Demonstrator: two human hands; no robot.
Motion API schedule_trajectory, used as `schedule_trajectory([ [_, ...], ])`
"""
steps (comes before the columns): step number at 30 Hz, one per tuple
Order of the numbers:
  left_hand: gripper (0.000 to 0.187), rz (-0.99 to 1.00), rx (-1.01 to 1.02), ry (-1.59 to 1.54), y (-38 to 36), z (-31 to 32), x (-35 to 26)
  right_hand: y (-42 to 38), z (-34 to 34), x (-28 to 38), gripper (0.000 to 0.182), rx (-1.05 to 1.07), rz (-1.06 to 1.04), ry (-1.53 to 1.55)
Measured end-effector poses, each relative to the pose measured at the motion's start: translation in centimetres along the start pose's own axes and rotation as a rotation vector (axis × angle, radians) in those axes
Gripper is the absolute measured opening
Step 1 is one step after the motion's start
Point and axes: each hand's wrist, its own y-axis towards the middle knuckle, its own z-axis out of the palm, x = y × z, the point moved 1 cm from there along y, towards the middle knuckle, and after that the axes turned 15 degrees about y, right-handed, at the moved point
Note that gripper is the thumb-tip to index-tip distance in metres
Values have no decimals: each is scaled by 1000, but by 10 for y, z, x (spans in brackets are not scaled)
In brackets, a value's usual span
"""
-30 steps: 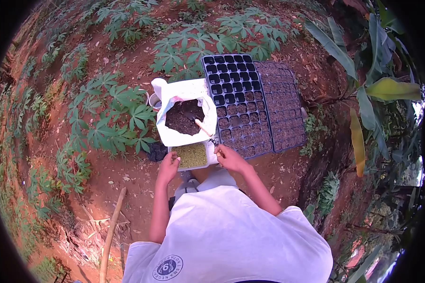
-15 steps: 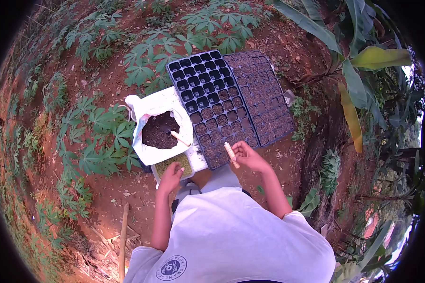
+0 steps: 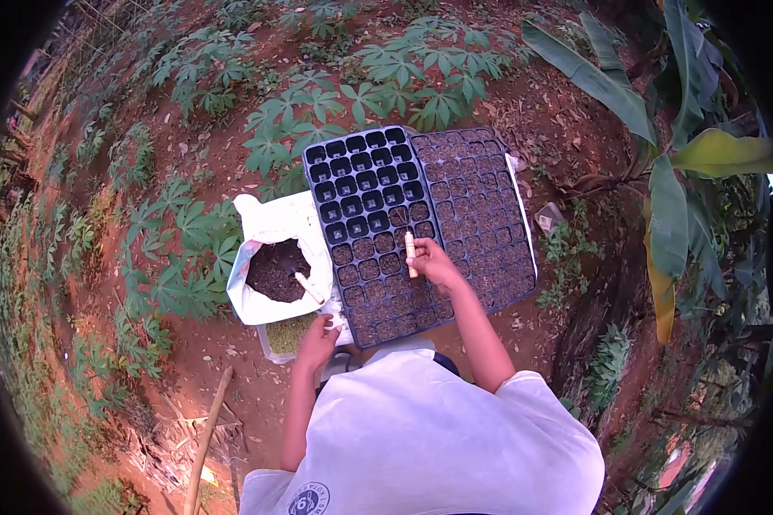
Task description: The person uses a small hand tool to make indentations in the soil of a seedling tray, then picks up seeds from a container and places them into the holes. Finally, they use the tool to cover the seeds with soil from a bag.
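My right hand (image 3: 435,264) is closed around the light wooden handle of a small hand rake (image 3: 410,256). Its dark, thin tines point away from me, over the black seedling tray (image 3: 366,180). Soil fills that tray's near cells; most far cells hold none. My left hand (image 3: 315,345) is low beside a shallow container of greenish-yellow granules (image 3: 285,336), fingers slightly bent and apart, with nothing visible in them. Just beyond it stands a white bag (image 3: 242,296) of dark soil (image 3: 275,273), where another wooden-handled tool (image 3: 309,287) leans, its head buried.
A second seedling tray (image 3: 481,206), filled with soil, adjoins the first on the right. Leafy plants (image 3: 176,236) grow to the left and beyond. Banana leaves (image 3: 668,215) hang at the right. A wooden stick (image 3: 208,438) lies at lower left on reddish ground.
My right hand has carried the hand rake forward, from the tray's near edge to its middle rows. My left hand has shifted to the container's right side. The view has tilted slightly.
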Motion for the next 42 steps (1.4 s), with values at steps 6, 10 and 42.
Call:
schedule_trajectory([
  [6,51,-97,-56,-87,6,30,-22,27,-15,-12,41,22,12,-54],
  [10,57,-133,-62,-155,6,48,-31,27,-25,-22,42,60,15,-49],
  [42,59,-293,-316,31,14,90,-53,14,-45,-11,45,259,-91,-298],
])
